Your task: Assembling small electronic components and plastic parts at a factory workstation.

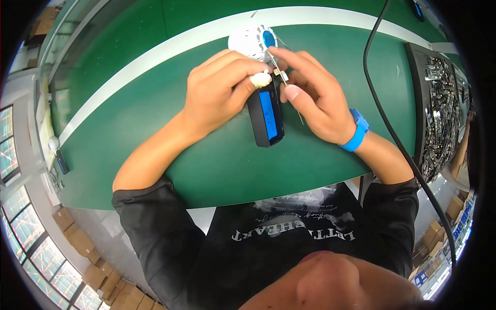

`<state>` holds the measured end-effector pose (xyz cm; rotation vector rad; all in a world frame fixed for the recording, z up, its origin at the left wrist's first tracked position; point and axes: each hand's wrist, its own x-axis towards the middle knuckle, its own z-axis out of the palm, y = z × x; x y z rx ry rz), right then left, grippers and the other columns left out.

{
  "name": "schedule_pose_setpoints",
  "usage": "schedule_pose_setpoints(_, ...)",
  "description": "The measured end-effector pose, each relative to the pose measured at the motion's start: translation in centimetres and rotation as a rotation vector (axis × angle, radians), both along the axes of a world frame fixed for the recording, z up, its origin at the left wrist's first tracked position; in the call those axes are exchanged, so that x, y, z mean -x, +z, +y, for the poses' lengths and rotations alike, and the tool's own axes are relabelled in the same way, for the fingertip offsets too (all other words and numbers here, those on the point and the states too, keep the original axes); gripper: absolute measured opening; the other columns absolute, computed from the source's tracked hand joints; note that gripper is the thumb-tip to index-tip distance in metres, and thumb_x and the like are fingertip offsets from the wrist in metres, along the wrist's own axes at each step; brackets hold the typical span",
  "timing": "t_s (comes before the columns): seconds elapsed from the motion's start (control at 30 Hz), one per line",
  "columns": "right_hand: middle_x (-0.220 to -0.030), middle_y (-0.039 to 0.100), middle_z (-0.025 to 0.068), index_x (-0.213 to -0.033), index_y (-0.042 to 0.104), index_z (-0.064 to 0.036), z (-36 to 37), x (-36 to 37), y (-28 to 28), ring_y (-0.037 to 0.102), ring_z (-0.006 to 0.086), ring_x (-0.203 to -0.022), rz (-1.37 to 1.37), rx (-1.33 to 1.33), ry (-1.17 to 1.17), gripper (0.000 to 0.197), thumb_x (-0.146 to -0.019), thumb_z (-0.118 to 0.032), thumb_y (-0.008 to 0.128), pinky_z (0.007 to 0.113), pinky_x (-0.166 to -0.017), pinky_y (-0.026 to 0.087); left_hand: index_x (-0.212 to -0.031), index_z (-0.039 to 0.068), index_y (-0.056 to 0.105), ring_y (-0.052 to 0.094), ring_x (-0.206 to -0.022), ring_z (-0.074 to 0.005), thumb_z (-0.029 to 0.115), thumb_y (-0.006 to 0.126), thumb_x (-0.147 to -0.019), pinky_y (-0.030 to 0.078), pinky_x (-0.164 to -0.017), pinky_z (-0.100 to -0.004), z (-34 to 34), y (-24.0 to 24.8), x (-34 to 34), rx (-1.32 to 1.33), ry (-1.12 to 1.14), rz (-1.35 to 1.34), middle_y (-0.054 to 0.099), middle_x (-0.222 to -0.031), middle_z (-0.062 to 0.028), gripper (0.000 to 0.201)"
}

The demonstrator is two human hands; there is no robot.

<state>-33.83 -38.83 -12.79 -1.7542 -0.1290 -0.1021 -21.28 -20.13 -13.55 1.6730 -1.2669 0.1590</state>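
Note:
A slim black box (268, 120) with a blue label slants below my fingertips, its upper end hidden by them. My left hand (217, 85) is closed at that end, with a white wrap (261, 79) on the thumb tip. Between the thumb and index finger of my right hand (320, 95) is a thin metal strip (287, 85) with a small cream-coloured piece on it, close to the left fingertips. Just beyond both hands sits a white rounded device (247, 42) with a blue disc on its face.
Green matting covers the table (201, 170), crossed by a white curved band (155, 47). At the right a black tray (413, 67) holds many small metal parts. A black cable (368, 67) hangs down the right side. Small items (61, 161) lie by the left edge.

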Motion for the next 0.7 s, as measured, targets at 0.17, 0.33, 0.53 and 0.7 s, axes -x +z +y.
schedule_pose_setpoints(0.17,-0.121,0.053,0.0119,-0.147,0.05,0.0,0.5,0.1,0.4,0.057,0.0143,-0.088,-0.138,0.205,0.002,0.048,-0.099,-0.004,0.054,0.027,-0.077,0.05,-0.086,0.008,0.069,0.063,-0.068,-0.0204,0.007,0.079,-0.074,0.05,-0.058,-0.0316,0.5,0.0,0.0,-0.008,0.09,-0.337,0.065,-0.078,-0.0019,0.016)
schedule_pose_setpoints(0.33,-0.123,0.054,0.0153,-0.141,0.056,0.0019,0.9,0.2,0.4,0.057,0.0168,-0.09,-0.248,0.305,-0.02,0.044,-0.097,-0.003,0.056,0.027,-0.076,0.051,-0.082,0.011,0.066,0.059,-0.067,-0.0172,0.01,0.077,-0.07,0.045,-0.055,-0.0295,0.5,-0.1,0.0,0.002,0.144,-0.55,0.062,-0.077,0.0017,0.017)
schedule_pose_setpoints(0.53,-0.12,0.056,0.0169,-0.138,0.059,0.0035,1.3,0.2,0.6,0.059,0.022,-0.091,-0.266,0.358,-0.031,0.042,-0.096,-0.002,0.057,0.03,-0.078,0.052,-0.081,0.013,0.064,0.059,-0.075,-0.0159,0.017,0.074,-0.073,0.044,-0.068,-0.0307,0.5,0.0,0.1,-0.02,0.242,-0.727,0.061,-0.078,0.004,0.013)
schedule_pose_setpoints(0.7,-0.114,0.06,0.018,-0.138,0.057,0.0046,1.0,-0.2,1.2,0.06,0.0275,-0.093,-0.232,0.398,0.039,0.042,-0.097,-0.004,0.056,0.035,-0.083,0.051,-0.081,0.015,0.064,0.059,-0.079,-0.0148,0.02,0.074,-0.074,0.043,-0.078,-0.0352,1.4,0.5,0.3,-0.084,0.306,-0.807,0.061,-0.079,0.004,0.014)
